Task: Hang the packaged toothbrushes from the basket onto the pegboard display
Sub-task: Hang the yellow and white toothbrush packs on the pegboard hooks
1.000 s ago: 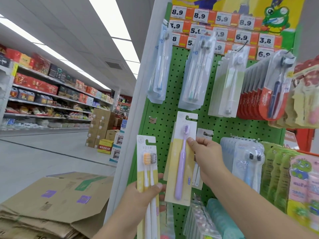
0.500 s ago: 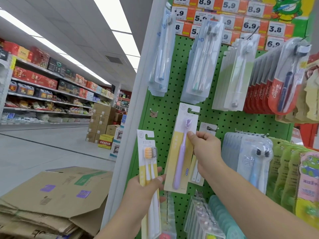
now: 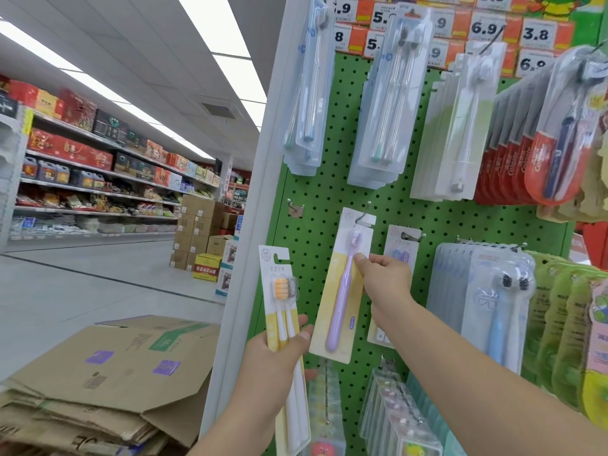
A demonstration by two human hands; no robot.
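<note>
Head view:
Right hand: your right hand (image 3: 385, 278) pinches the purple pack (image 3: 342, 291) at its right edge, thumb on the front just below the brush head, fingers curled behind the card.
Purple pack: it sits tilted against the green pegboard (image 3: 316, 205), top leaning right. Its hang slot is at the hook (image 3: 363, 213); the hook tip shows through the cut-out, but you cannot tell whether the card's weight rests on it.
Left hand: your left hand (image 3: 279, 353) grips the yellow pack (image 3: 283, 324) around its lower half, thumb across the front, fingertips showing past the right edge.
Yellow pack: held upright, just left of the purple pack and in front of the white post (image 3: 253, 225). It holds two brushes with an orange and a grey head.
Empty hook: a bare hook (image 3: 294, 207) sticks out of the board up and left of the purple pack.
Neighbours: clear blister packs (image 3: 381, 103) hang above; a small lilac pack (image 3: 401, 245) hangs just beside your right hand.
Left side: flattened cardboard (image 3: 108, 376) lies stacked low, with store shelves (image 3: 98, 179) beyond.
Basket: not in view.
</note>
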